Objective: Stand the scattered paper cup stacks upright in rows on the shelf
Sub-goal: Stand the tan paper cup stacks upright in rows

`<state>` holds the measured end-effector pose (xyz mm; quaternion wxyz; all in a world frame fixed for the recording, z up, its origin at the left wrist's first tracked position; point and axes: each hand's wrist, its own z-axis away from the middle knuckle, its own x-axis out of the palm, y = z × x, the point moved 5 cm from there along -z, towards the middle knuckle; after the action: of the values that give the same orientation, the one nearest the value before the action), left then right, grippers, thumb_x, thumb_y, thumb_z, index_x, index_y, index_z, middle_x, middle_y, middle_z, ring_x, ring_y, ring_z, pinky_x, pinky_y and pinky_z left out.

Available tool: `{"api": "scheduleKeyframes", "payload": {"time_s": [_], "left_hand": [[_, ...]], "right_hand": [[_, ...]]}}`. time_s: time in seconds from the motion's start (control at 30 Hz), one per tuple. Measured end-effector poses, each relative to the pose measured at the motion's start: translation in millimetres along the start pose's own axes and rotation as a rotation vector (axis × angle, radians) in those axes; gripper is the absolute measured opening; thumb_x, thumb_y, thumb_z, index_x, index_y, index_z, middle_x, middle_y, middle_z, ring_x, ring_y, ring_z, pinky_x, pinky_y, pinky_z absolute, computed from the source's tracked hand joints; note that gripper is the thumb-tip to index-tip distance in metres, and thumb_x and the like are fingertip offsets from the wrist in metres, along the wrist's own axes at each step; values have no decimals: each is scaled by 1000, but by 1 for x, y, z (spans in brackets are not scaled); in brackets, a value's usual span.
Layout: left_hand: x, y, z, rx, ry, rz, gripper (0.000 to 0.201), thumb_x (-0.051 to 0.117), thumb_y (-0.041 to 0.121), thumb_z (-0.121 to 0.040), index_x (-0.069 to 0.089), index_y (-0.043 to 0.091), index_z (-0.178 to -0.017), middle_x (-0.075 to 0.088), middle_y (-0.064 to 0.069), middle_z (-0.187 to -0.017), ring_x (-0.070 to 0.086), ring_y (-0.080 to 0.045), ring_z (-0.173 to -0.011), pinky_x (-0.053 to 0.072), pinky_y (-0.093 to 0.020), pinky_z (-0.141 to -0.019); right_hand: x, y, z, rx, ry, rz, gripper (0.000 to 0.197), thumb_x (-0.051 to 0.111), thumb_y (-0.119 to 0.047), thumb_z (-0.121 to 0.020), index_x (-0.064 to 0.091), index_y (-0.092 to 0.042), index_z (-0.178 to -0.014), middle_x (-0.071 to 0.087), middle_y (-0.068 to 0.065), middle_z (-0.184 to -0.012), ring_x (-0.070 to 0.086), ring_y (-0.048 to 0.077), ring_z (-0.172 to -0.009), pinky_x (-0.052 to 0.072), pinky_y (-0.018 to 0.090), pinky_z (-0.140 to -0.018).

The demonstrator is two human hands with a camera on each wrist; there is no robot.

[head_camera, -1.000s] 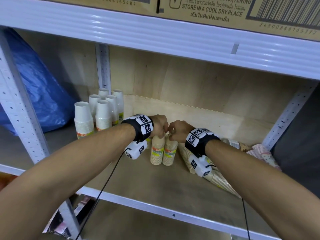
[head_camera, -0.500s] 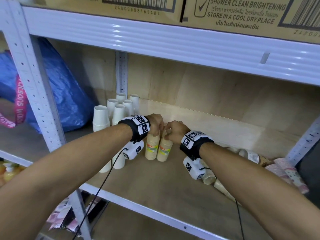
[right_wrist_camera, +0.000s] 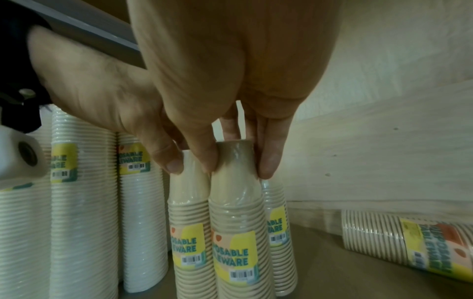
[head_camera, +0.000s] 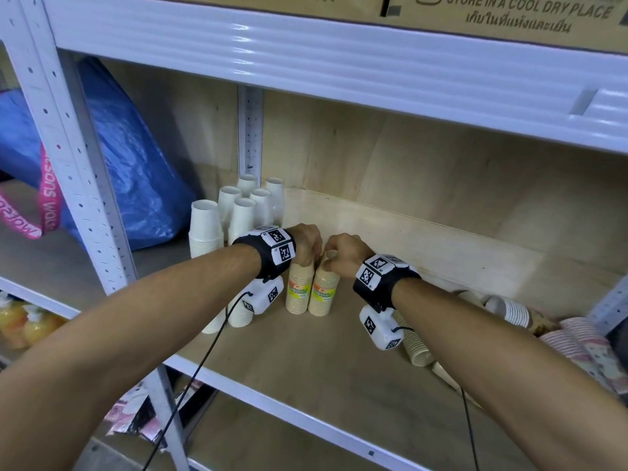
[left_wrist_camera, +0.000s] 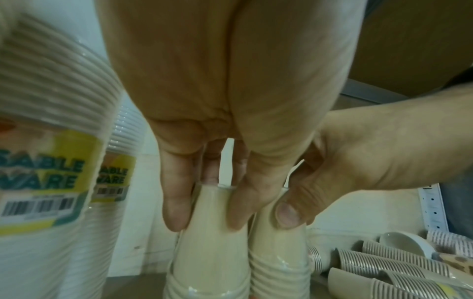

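Two tan paper cup stacks stand upright side by side mid-shelf, the left stack and the right stack. My left hand grips the top of the left stack, fingers curled round it. My right hand pinches the top of the right stack. In the right wrist view the left stack touches it. Several white cup stacks stand upright in rows just to the left. More tan stacks lie on their sides to the right.
Patterned cup stacks lie at the far right near the rear post. The wooden shelf board shows bare wood in front. The upper shelf beam hangs low overhead. A blue bag sits beyond the left upright post.
Both hands have kept their hold and brought the two tan stacks leftward, away from the lying pile and closer to the white stacks. The head view has swung left.
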<state>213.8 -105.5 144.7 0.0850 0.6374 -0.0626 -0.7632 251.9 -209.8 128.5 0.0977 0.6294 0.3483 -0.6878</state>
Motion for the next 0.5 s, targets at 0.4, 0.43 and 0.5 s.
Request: {"api": "scheduleKeyframes", "payload": {"time_s": [0.4, 0.43, 0.5], "left_hand": [[-38, 8, 0, 5, 176, 69, 41, 68, 6, -82, 65, 17, -121, 58, -2, -120, 56, -17, -95, 47, -25, -76], [-42, 12, 0, 16, 189, 81, 39, 69, 8, -83, 65, 18, -121, 58, -2, -118, 56, -17, -96, 47, -26, -77], [-47, 25, -2, 48, 208, 85, 38, 69, 10, -85, 64, 19, -121, 56, 0, -115, 56, -17, -99, 47, -26, -79]], "right_hand": [[-29, 16, 1, 18, 87, -6, 45, 75, -40, -77, 64, -17, -115, 61, 3, -104, 60, 22, -100, 50, 32, -85], [-34, 20, 3, 29, 97, 4, 47, 76, -41, -77, 63, -18, -115, 61, 3, -105, 60, 22, -99, 51, 33, -85], [-44, 30, 8, 53, 120, 30, 46, 75, -38, -75, 63, -20, -116, 63, 5, -110, 60, 22, -100, 52, 35, -87]]}}
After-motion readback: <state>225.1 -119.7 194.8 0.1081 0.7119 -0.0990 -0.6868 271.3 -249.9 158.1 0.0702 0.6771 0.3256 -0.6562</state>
